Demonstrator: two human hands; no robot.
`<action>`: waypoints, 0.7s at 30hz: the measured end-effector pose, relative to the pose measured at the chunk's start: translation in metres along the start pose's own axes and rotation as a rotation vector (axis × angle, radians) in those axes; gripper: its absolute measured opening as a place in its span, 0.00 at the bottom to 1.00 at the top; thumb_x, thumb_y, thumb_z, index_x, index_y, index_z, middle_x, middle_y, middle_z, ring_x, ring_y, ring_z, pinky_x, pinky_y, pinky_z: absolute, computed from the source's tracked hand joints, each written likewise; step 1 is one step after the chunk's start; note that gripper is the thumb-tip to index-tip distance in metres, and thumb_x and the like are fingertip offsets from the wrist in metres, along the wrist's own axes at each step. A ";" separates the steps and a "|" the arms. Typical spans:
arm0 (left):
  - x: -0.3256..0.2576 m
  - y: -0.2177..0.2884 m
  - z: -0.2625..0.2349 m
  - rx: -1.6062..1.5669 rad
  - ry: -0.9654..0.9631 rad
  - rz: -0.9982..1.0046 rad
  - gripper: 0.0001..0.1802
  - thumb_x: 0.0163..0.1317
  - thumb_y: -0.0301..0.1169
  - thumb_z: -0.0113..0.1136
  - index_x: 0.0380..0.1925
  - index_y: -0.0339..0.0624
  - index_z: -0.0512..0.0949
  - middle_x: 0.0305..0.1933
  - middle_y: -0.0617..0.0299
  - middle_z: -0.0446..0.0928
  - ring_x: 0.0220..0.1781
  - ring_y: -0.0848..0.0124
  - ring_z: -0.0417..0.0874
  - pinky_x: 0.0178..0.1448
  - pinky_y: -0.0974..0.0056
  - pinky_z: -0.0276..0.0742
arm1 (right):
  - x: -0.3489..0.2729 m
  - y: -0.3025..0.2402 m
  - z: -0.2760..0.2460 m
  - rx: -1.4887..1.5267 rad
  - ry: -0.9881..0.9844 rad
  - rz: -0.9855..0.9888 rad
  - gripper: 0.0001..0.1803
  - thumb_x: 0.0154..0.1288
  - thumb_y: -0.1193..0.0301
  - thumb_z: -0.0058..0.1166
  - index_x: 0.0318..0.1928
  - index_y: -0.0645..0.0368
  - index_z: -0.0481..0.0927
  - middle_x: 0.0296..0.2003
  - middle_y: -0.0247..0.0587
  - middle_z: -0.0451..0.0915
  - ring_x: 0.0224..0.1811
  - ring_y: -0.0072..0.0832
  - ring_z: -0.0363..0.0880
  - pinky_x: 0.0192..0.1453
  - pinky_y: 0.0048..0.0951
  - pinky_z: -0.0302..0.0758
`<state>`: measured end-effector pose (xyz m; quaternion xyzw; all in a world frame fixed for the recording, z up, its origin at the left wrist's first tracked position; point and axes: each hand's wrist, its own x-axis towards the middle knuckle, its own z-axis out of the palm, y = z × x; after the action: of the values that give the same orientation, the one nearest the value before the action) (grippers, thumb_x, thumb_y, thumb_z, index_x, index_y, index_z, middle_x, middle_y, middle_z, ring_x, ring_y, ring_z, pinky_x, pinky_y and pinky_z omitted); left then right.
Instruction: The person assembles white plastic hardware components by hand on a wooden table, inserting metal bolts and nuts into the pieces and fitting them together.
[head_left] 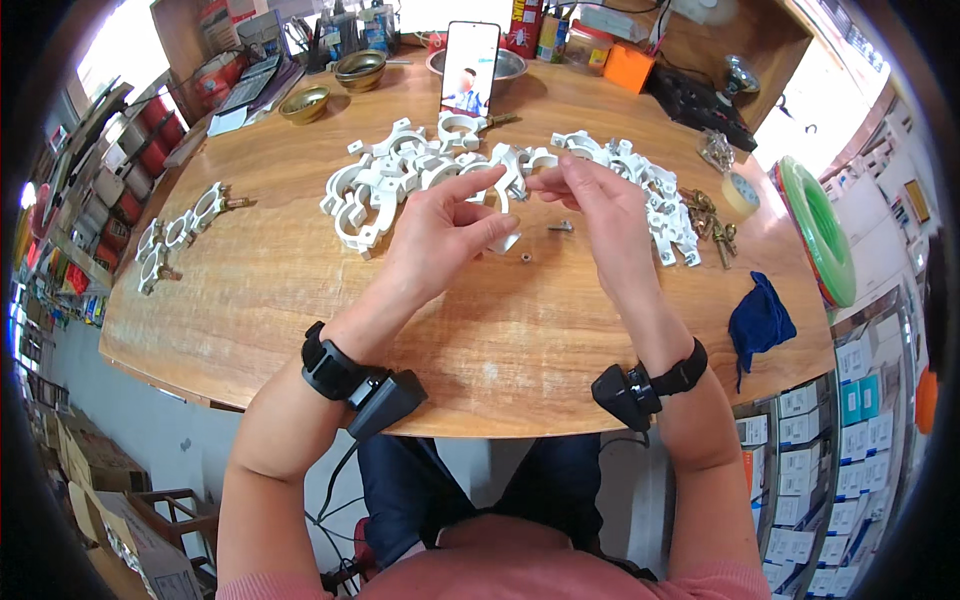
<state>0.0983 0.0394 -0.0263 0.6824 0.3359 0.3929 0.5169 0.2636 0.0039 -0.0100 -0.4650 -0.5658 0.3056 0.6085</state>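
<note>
My left hand [450,222] is closed around a curved white pipe-clamp half [504,203], its thumb and forefinger on either side of it. Close by on the right, my right hand [597,195] has its thumb and fingers drawn together at the clamp's upper part; whatever they pinch is too small to make out. Below the right fingers a small metal screw [562,227] lies on the wooden table, with a little nut [526,258] nearer to me. Behind both hands spreads a heap of white clamp parts [362,190], and a second pile of white pieces [665,205] lies to the right.
Joined clamps with brass bolts [180,232] lie at the left. A phone [469,68] stands upright behind the heap. Brass bowls [304,104] sit at the back left. Brass fittings [722,238], a tape roll [740,194] and a blue cloth pouch [761,316] are at the right.
</note>
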 end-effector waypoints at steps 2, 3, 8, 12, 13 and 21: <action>-0.001 0.001 -0.001 0.026 -0.001 -0.011 0.25 0.54 0.29 0.59 0.53 0.39 0.67 0.27 0.63 0.78 0.25 0.83 0.74 0.26 0.76 0.67 | -0.001 0.004 0.003 0.047 -0.019 0.010 0.17 0.63 0.65 0.45 0.34 0.69 0.78 0.28 0.40 0.79 0.30 0.21 0.75 0.38 0.21 0.71; -0.001 0.001 -0.001 0.024 0.001 -0.012 0.25 0.54 0.29 0.59 0.53 0.39 0.67 0.27 0.63 0.78 0.25 0.83 0.74 0.26 0.76 0.67 | 0.000 0.004 0.004 0.090 -0.035 0.012 0.17 0.64 0.65 0.44 0.34 0.69 0.78 0.28 0.41 0.79 0.31 0.21 0.75 0.38 0.21 0.71; 0.002 -0.004 0.000 0.044 0.007 -0.027 0.26 0.54 0.29 0.59 0.54 0.38 0.66 0.26 0.63 0.78 0.25 0.82 0.74 0.25 0.76 0.68 | 0.003 0.012 0.000 0.028 -0.008 0.081 0.18 0.63 0.64 0.45 0.34 0.70 0.77 0.30 0.41 0.79 0.31 0.22 0.76 0.38 0.21 0.72; 0.002 -0.004 -0.002 0.052 0.016 -0.027 0.26 0.54 0.29 0.59 0.53 0.37 0.66 0.26 0.62 0.79 0.24 0.82 0.74 0.26 0.76 0.68 | 0.000 0.012 0.005 0.022 -0.123 0.283 0.18 0.63 0.63 0.46 0.35 0.68 0.78 0.30 0.40 0.79 0.31 0.21 0.74 0.39 0.22 0.70; 0.003 -0.006 -0.003 0.058 0.021 -0.032 0.26 0.52 0.30 0.60 0.53 0.37 0.67 0.27 0.60 0.79 0.25 0.81 0.75 0.26 0.75 0.70 | 0.000 0.011 0.004 0.021 -0.125 0.285 0.18 0.63 0.63 0.46 0.35 0.68 0.78 0.30 0.40 0.79 0.31 0.21 0.74 0.39 0.22 0.70; 0.003 -0.004 -0.003 0.085 0.010 -0.048 0.27 0.51 0.31 0.61 0.52 0.38 0.68 0.28 0.57 0.80 0.25 0.80 0.76 0.27 0.74 0.72 | -0.001 0.012 0.008 0.068 -0.071 0.334 0.18 0.62 0.61 0.45 0.36 0.66 0.79 0.30 0.38 0.80 0.30 0.19 0.73 0.37 0.20 0.68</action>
<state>0.0965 0.0444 -0.0288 0.6934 0.3715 0.3692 0.4948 0.2576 0.0094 -0.0220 -0.5205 -0.4914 0.4376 0.5442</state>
